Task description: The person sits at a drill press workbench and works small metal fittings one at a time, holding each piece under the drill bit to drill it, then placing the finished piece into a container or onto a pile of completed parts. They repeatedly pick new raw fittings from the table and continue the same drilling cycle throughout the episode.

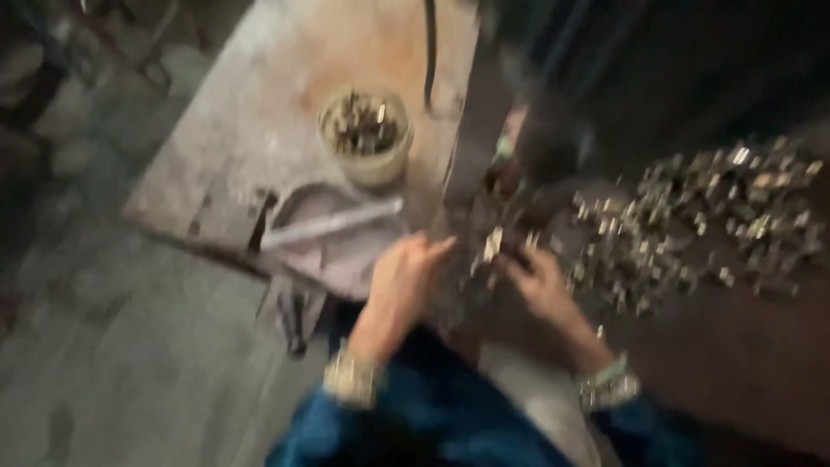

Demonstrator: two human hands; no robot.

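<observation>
The frame is motion-blurred. My left hand [402, 281] reaches toward the base of a dark upright machine [480, 130], fingers loosely curled; whether it holds anything is unclear. My right hand [540, 281] rests at the near edge of a heap of small shiny metal pieces [700, 220], with its fingertips among them. A few loose pieces [493, 245] lie between the two hands. Both wrists carry bangles and blue sleeves.
A round bowl [365, 164] filled with small metal pieces stands on a worn wooden board [251, 130]. A pale cloth [341, 251] with a light rod [333, 223] across it lies left of my hands. Grey floor spreads to the left.
</observation>
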